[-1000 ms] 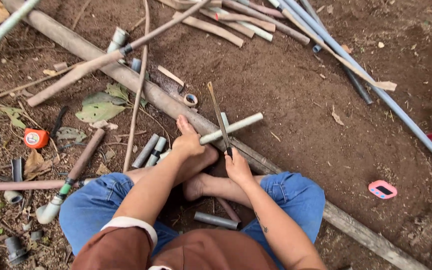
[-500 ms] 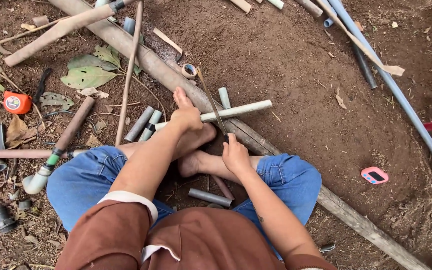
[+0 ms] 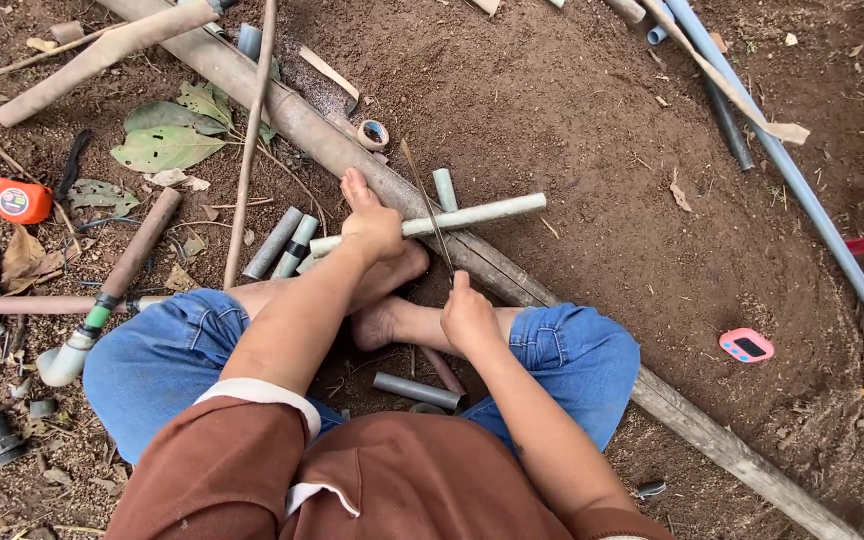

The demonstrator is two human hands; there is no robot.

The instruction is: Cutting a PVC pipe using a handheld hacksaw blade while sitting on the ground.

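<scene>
Little moved: left hand (image 3: 372, 228) still pins grey pipe (image 3: 452, 217) on plank (image 3: 512, 280), right hand (image 3: 467, 315) grips saw blade (image 3: 427, 215) mid-cut; next needs steady strokes.

Pale pipe (image 3: 472, 214) lies across beam, saw blade (image 3: 426, 208) crossing it.

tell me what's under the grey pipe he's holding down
The grey pipe lies across a long wooden pole on the soil. The left hand covers part of the pipe.
</scene>
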